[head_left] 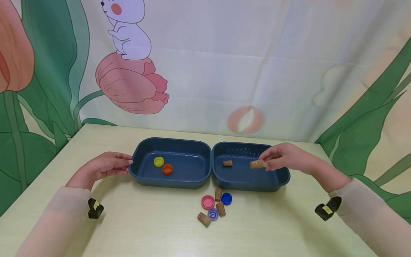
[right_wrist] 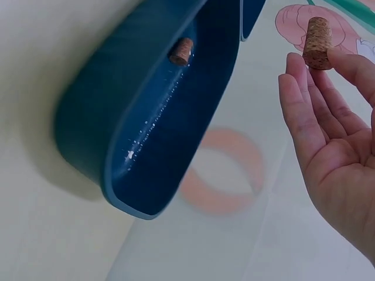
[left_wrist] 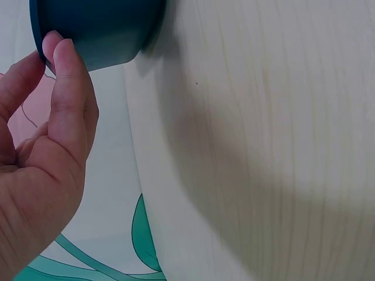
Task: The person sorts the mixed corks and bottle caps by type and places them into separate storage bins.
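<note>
With my right hand [head_left: 284,157] I pinch a cork [head_left: 257,164] between thumb and fingertips, lifted above the right tray [head_left: 247,185]. It lies on its side in the head view, and one end pokes out to the left of my fingers. Lower down, left of this pinch, a second cork [head_left: 227,163] lies on the floor of the same tray.

My left hand [head_left: 109,165] pinches the rim at the near end of the left tray [head_left: 173,184], fingertips and thumb drawn together on the edge. To the right of that grip, inside the tray, are a yellow cap [head_left: 158,161] and, just beside it, an orange cap [head_left: 167,169]. The two trays stand end to end between my hands.

Closer to my body than either grip, and left of my right one, a loose bunch sits on the table [head_left: 273,221]: a pink cap [head_left: 208,202], a blue cap [head_left: 226,198], a purple cap [head_left: 213,214] and three loose corks [head_left: 221,209]. Beyond both grips hangs a printed curtain [head_left: 205,78] with flowers and leaves.
</note>
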Action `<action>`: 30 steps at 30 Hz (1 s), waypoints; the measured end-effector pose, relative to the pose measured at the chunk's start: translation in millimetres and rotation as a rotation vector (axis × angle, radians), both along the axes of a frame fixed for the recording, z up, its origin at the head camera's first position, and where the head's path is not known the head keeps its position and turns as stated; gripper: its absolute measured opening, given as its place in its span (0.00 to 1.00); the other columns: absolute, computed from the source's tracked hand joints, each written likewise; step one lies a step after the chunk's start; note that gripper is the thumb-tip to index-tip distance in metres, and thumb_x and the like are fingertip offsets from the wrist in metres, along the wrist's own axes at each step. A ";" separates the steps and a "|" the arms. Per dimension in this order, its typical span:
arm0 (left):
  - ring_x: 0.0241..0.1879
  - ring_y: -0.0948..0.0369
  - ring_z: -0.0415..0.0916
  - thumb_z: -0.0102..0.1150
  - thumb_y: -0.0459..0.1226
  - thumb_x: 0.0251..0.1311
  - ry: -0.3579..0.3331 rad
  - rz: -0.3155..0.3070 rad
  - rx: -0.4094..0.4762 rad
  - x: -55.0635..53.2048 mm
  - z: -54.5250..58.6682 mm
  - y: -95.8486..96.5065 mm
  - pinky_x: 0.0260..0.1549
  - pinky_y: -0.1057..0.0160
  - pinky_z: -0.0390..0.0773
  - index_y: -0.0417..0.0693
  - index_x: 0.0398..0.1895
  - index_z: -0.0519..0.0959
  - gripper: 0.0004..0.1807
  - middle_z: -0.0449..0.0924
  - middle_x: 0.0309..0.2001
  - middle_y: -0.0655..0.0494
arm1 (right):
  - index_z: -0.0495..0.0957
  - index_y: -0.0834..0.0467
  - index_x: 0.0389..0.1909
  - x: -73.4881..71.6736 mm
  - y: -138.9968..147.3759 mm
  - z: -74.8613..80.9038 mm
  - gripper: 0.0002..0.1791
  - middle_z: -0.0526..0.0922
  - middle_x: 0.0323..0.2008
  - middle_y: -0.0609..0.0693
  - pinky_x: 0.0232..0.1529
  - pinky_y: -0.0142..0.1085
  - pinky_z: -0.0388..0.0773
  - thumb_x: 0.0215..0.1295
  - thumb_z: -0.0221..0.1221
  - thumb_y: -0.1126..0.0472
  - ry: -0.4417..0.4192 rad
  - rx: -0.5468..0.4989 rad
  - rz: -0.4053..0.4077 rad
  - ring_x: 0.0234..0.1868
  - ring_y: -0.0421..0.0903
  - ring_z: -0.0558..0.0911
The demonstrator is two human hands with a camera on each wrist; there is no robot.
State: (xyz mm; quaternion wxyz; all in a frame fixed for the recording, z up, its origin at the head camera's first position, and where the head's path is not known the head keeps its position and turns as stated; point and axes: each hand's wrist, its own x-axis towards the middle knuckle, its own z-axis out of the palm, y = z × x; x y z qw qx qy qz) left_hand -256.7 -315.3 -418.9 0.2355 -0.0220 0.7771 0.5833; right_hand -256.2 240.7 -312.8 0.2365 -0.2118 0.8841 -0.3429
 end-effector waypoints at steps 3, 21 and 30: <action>0.34 0.70 0.81 0.49 0.35 0.77 -0.002 0.001 -0.001 -0.3 -1.1 -0.8 0.41 0.73 0.86 0.21 0.72 0.57 0.30 0.83 0.33 0.66 | 0.76 0.69 0.61 -4.7 0.2 3.7 0.22 0.89 0.42 0.52 0.55 0.41 0.85 0.72 0.59 0.60 0.006 0.013 0.010 0.44 0.41 0.86; 0.33 0.70 0.81 0.50 0.35 0.76 -0.012 0.010 0.024 -0.1 -1.0 -1.0 0.42 0.72 0.87 0.22 0.72 0.57 0.30 0.83 0.33 0.65 | 0.75 0.69 0.64 -27.9 -8.4 28.5 0.24 0.88 0.51 0.59 0.57 0.43 0.86 0.73 0.58 0.60 0.015 0.056 0.018 0.46 0.43 0.88; 0.33 0.70 0.81 0.50 0.35 0.77 -0.013 0.007 0.019 -0.4 -1.0 -1.3 0.41 0.72 0.87 0.22 0.72 0.56 0.30 0.83 0.33 0.65 | 0.75 0.68 0.65 -43.6 -11.4 29.4 0.24 0.88 0.51 0.57 0.58 0.41 0.85 0.74 0.57 0.59 0.005 0.081 0.017 0.46 0.41 0.86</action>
